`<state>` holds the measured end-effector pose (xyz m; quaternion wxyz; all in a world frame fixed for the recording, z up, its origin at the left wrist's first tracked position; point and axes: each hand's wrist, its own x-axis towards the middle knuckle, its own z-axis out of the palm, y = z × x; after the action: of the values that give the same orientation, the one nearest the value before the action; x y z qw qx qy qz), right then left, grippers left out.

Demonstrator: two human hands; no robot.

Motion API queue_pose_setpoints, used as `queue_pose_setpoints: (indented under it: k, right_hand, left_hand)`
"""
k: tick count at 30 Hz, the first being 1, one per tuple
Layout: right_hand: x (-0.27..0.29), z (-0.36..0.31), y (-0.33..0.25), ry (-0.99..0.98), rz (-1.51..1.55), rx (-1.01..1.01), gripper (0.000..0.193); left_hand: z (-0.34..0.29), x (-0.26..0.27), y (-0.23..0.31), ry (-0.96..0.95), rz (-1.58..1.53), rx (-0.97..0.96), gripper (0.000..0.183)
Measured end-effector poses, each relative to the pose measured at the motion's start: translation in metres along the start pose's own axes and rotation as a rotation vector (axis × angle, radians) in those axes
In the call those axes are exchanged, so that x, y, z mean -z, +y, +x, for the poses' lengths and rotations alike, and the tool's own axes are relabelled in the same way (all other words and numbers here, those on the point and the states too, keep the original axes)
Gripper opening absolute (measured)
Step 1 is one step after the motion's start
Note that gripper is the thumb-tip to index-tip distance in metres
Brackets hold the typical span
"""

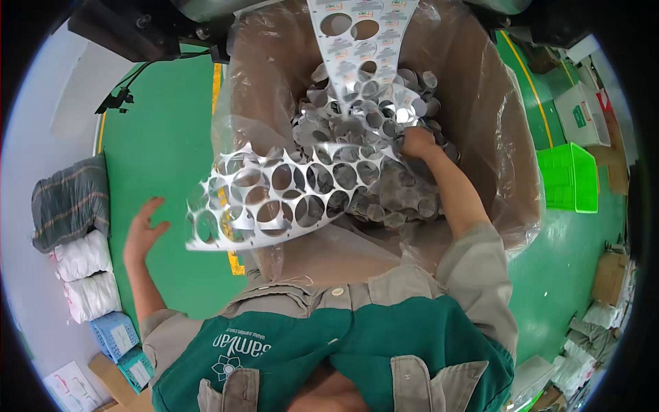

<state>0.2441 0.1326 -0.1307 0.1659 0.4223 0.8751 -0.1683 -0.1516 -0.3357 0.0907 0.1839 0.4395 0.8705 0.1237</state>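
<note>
My right hand reaches into a large lined box, its fingers closed at the right end of a silvery perforated sheet. Rows of round holes run through this sheet, which stretches leftward past the box's near left edge and looks slightly blurred. Out to the left, over the floor, my left hand is open with its fingers apart and holds nothing. Many loose round discs are heaped in the box around my right hand. A printed strip with punched holes hangs into the box from the far side.
Dark machine parts overhang the far edge. A see-through plastic liner drapes over the box walls. To the right stands a bright green crate. A rolled quilt and white bundles are stacked at the left wall.
</note>
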Motion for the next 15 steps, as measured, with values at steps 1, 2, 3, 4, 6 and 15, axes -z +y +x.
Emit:
queue_pose_setpoints:
  k: [1,2,3,4,6,15]
  right_hand:
    - [-0.003,-0.001,-0.007,-0.104,-0.13,0.055,0.048]
    - [0.007,-0.006,-0.016,-0.063,-0.157,0.08,0.044]
    - [0.029,-0.015,-0.03,-0.019,-0.189,0.111,0.041]
    - [0.055,-0.025,-0.046,0.023,-0.125,0.148,0.036]
    - [0.083,-0.034,-0.067,0.259,0.021,0.207,0.037]
    - [0.186,-0.105,-0.095,-0.313,1.793,1.009,0.05]
  left_hand:
    - [-0.001,0.017,-0.004,0.04,0.012,-0.023,0.061]
    - [0.004,0.028,0.042,0.139,-0.168,-0.074,0.066]
    - [0.009,0.032,0.102,0.241,-0.352,-0.117,0.073]
    - [0.014,0.027,0.137,0.232,-0.242,-0.342,0.077]
    - [0.019,0.001,0.196,0.121,0.023,-0.662,0.084]
    - [0.035,-0.016,0.198,0.019,0.117,-0.921,0.047]
